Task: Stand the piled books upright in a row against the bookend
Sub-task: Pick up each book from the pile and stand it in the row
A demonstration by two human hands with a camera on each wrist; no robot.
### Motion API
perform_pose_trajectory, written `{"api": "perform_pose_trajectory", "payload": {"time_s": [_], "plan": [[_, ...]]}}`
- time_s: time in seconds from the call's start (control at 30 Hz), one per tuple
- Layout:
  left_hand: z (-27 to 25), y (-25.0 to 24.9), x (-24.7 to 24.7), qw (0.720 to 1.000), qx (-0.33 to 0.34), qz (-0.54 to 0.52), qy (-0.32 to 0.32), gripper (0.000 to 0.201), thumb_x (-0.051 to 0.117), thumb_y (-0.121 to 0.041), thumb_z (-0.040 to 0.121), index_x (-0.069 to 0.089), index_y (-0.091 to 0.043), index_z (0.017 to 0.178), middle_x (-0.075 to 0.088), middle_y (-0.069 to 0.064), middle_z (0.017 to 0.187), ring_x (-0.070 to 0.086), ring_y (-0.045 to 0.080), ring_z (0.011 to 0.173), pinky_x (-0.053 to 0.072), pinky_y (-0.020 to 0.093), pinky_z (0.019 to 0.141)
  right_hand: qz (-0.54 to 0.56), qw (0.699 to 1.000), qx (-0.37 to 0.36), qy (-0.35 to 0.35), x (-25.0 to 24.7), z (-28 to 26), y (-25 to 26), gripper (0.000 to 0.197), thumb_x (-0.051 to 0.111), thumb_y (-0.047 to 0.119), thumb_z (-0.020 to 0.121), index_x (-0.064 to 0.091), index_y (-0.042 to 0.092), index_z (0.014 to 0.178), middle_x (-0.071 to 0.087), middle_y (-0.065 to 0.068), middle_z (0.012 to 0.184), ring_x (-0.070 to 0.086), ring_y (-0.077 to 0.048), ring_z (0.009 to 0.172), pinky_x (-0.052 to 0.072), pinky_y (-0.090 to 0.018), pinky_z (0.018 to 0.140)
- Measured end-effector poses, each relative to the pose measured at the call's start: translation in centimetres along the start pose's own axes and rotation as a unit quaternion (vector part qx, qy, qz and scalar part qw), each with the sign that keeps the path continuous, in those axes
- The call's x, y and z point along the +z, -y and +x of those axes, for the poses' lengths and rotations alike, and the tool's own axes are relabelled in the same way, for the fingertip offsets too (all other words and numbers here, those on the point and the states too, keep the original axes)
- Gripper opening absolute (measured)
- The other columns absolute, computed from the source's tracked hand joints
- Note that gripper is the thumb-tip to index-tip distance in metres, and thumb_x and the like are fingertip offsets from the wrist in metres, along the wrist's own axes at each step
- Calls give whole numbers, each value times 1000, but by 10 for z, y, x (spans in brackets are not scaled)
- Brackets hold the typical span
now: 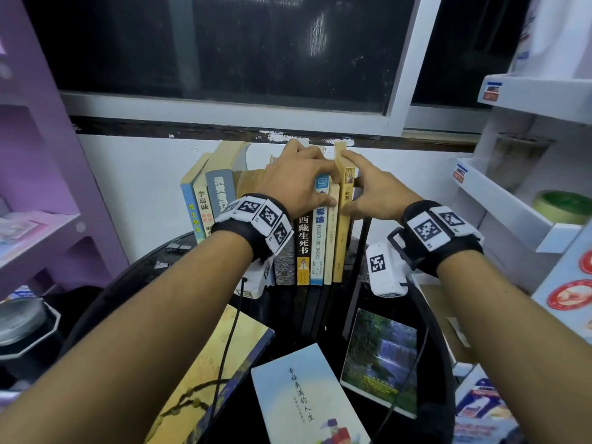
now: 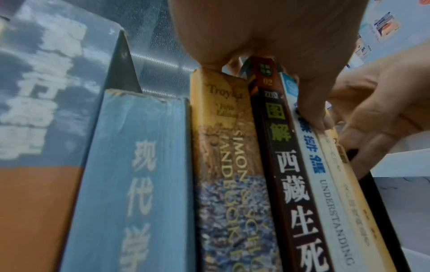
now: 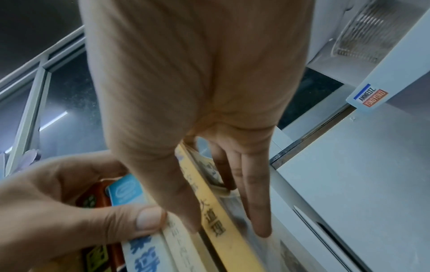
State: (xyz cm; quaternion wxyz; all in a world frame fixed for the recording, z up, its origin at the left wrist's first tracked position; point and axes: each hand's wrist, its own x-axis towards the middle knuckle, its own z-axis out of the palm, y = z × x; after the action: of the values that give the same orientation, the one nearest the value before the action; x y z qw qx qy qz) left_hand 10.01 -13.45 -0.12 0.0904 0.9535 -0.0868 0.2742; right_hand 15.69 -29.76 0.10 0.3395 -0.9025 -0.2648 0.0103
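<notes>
Clamping a thin yellow book (image 1: 340, 248) between thumb and flat fingers (image 3: 258, 211), the right hand (image 1: 371, 193) holds it upright at the 3 o'clock end of the standing row (image 1: 302, 248), fingers between its cover and the black bookend (image 2: 381, 202). The left hand (image 1: 298, 184) curls over that row's top edges. Three loose books (image 1: 301, 395) lie flat at 6 o'clock on the black table (image 1: 333, 315), bare tabletop between.

A dark-paned window in a white frame (image 1: 256, 43) is being recorded above a white painted wall (image 1: 134, 193). The view is being flanked by a lilac shelving unit (image 1: 41, 149), left, and white display racks (image 1: 506, 203), right. A strip-light reflection (image 3: 53, 118) is being carried by the glass.
</notes>
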Motion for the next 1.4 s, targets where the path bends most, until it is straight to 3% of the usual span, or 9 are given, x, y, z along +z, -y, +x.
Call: {"api": "perform_pose_trajectory", "payload": {"time_s": [0.07,0.13,0.27,0.43,0.73,0.87,0.97,1.13,1.4], "plan": [[2,1,-1,1000,-7,-17,3,47,74,-52,71,59,-40,113,54,-14,117,34,12,110,36,31,78,-4,1000,-6,-4,3,-2,0,106,79,3,73,15,39,149,64,-7,117,70,-20,86,60,-27,65],[2,5,1,999,-9,-31,-2,54,76,-50,69,55,-39,118,53,-13,123,33,13,112,41,33,87,9,1000,-11,-8,5,-4,-1,105,79,1,74,15,38,149,63,-6,116,69,-18,87,58,-22,60],[4,10,4,999,-3,-41,13,55,78,-48,68,56,-34,117,44,-6,142,34,19,132,33,42,107,26,999,-20,-14,7,-3,-4,99,76,-3,76,20,39,146,60,-11,126,69,-23,94,61,-29,64],[6,12,5,999,13,-48,10,47,77,-48,69,61,-33,111,57,-6,124,45,15,117,40,40,98,38,999,-35,-17,10,-5,-6,96,74,-4,78,21,36,146,62,-12,123,69,-24,96,62,-33,66],[6,14,6,998,21,-61,2,42,77,-46,70,64,-33,107,55,-6,125,44,13,119,39,35,97,74,996,-41,-11,9,-10,-8,93,71,-7,78,24,36,146,61,-11,124,69,-23,95,62,-32,64],[6,14,7,998,22,-61,-4,40,77,-45,70,64,-33,106,54,-6,126,43,13,120,39,34,96,67,997,-47,-14,12,-10,-8,93,71,-6,79,22,36,147,59,-11,129,69,-24,98,61,-31,66],[7,14,8,998,29,-56,-3,39,76,-45,71,64,-32,105,55,-6,125,44,13,119,37,33,96,57,996,-58,-22,14,-8,-11,92,72,-4,79,23,35,146,60,-10,130,70,-20,91,61,-37,72],[9,12,6,998,24,-59,6,34,77,-46,70,63,-33,98,57,-7,124,45,14,118,41,39,97,41,996,-71,-25,14,-6,-12,90,72,-3,80,24,35,146,60,-9,129,71,-18,86,61,-36,71],[10,12,5,998,35,-58,7,33,77,-44,70,64,-29,97,60,-6,126,47,15,123,21,37,114,20,996,-84,-24,12,-5,-15,91,72,-1,80,23,35,147,62,-11,126,69,-12,80,61,-28,68]]}}
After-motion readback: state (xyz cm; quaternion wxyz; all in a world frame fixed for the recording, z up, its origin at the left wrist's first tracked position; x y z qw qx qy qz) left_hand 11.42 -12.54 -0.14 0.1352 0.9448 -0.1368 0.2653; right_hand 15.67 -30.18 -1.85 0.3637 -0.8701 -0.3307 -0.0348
